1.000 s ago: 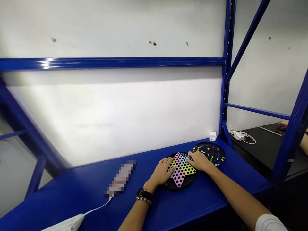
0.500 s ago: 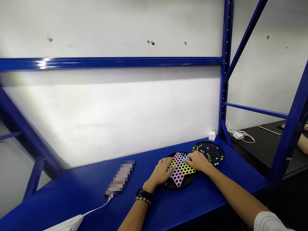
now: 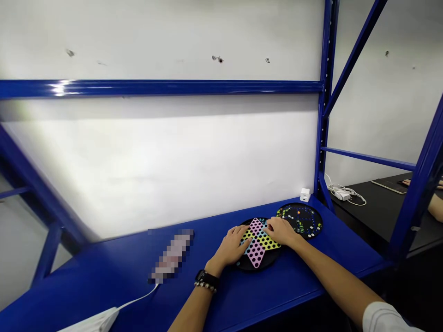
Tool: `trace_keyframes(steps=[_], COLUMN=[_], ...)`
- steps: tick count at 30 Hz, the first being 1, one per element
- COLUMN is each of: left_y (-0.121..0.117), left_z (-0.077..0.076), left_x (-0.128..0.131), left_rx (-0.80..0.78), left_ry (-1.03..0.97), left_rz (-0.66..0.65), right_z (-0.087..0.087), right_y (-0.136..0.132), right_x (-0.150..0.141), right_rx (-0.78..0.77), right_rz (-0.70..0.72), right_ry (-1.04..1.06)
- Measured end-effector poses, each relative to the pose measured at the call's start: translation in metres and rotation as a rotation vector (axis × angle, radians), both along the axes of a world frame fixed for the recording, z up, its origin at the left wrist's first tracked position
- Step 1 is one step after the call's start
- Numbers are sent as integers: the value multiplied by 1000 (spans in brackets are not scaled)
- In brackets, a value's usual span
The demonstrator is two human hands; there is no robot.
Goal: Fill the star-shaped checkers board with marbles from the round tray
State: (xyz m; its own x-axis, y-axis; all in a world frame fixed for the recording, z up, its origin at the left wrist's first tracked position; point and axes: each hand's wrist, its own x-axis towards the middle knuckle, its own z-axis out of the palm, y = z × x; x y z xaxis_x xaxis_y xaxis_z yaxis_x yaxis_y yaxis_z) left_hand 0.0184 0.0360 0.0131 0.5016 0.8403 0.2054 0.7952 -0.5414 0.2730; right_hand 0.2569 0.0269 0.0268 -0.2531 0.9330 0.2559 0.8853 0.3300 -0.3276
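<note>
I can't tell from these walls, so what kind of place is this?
Probably a workroom or storeroom: a blue metal shelving rack stands against a scuffed white wall, with a black desk beyond it.

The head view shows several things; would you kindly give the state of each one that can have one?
Star-shaped checkers board, lying flat, pink arm's holes empty
Round black marble tray, lying flat, holding marbles
Left hand, spread on the board
Right hand, fingers curled on the board's far side
White power adapter, standing upright, nothing held against it
</note>
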Motion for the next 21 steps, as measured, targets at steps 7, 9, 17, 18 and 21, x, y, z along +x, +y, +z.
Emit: trace_keyframes(steps=[7,9,17,18,21], left_y=[-1,-1,-2,-2,-3], left_z=[3,4,4,5,6], left_x=[1,1,2,2,2], left_rx=[-20,-17,-9,-8,-16], left_ry=[12,15,10,6,4], left_rz=[9,10,4,1,3], right_z=[-4,-5,-10,-9,-1], right_y=[-1,-2,6,8,19], right_x=[-1,-2,1,4,23], right_rx=[0,6,26,28,66], right_rz=[55,86,120,109,-22], right_ry=[34,48,88,102,143])
